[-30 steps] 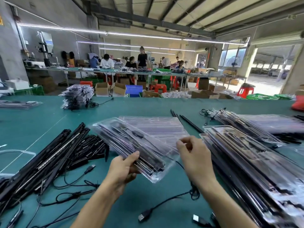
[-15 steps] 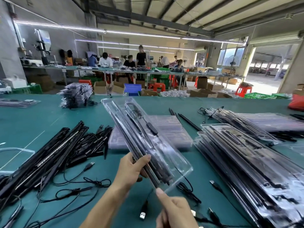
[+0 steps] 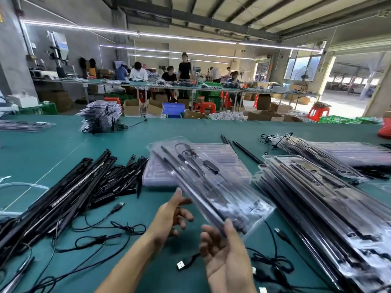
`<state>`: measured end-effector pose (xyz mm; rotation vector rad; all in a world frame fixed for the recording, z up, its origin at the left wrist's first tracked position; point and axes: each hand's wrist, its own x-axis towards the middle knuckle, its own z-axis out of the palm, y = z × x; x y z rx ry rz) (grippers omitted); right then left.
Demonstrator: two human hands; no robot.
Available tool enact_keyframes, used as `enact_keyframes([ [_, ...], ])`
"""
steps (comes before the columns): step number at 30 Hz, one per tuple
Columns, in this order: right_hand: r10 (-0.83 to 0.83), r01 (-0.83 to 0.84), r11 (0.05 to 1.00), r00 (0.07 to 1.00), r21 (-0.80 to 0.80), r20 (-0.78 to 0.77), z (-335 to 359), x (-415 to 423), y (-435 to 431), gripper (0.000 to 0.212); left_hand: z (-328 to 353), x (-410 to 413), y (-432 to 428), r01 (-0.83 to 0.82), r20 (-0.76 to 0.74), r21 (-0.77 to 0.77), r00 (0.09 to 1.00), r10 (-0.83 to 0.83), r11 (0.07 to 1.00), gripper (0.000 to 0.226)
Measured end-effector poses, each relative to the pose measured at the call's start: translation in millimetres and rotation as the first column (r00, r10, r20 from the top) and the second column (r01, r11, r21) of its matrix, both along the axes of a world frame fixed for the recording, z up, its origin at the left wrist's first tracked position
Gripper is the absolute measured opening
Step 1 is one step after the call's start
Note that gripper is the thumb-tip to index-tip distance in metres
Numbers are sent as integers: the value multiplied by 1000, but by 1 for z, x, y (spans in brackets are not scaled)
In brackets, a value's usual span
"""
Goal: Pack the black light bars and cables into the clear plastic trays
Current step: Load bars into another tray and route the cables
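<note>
A clear plastic tray [image 3: 203,180] packed with black light bars and a cable hangs in the air above the green table [image 3: 42,151], its long side running away from me. My right hand [image 3: 224,256] is palm up and pinches the tray's near end with the thumb on top. My left hand [image 3: 169,216] is just left of the tray with relaxed, spread fingers, the index tip at the tray's edge. Loose black light bars [image 3: 69,193] lie heaped at the left. Black cables [image 3: 127,229] trail over the table in front of them.
A stack of empty clear trays [image 3: 230,157] lies behind the held one. Packed trays [image 3: 317,197] are piled at the right, with more [image 3: 349,153] behind them. Another pile [image 3: 101,115] stands at the table's far left. A USB plug [image 3: 182,265] lies near my wrists. People work at benches beyond.
The packed tray has swung from crosswise to pointing away from me. My right hand moved down to its near end and took hold. My left hand has let go and opened.
</note>
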<state>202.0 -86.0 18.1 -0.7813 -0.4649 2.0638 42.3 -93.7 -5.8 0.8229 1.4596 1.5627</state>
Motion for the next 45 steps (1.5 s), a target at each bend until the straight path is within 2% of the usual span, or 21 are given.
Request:
enact_keyframes([
  [2,-113,114,993,993,40,-12,5,10,9,29,-7,-4,-1,-75,-4,14,997,75,997,57],
  [3,-157,158,985,987,75,-17,8,15,13,24,-12,-6,-3,-117,-62,5,991,117,993,47],
  [5,-229,224,962,973,154,12,11,24,22,24,-23,-11,-8,-199,-205,15,959,198,980,18],
  [7,-313,299,931,949,209,36,14,31,31,24,-30,-15,-11,-232,-215,65,947,240,971,4],
  [14,-562,550,813,827,192,7,15,40,62,24,-29,-15,-13,-278,-148,121,944,294,953,10],
  [22,-733,740,665,672,97,-103,25,55,83,33,-27,-13,-16,-272,-140,144,946,292,951,11],
  [24,-727,732,675,681,88,-85,23,54,84,32,-28,-14,-15,-281,-126,145,946,299,949,11],
  [29,-510,512,854,859,91,-46,21,34,89,29,-28,-14,-15,-280,-123,141,947,297,950,11],
  [32,-462,462,881,886,98,-32,31,29,105,25,-29,-14,-14,-286,-115,128,947,301,950,11],
  [40,-609,604,792,793,84,35,40,46,135,34,-27,-13,-14,-286,-100,126,949,299,950,11],
  [45,-703,691,711,704,133,103,38,41,134,24,-27,-12,-16,-269,-96,134,955,282,954,10],
])
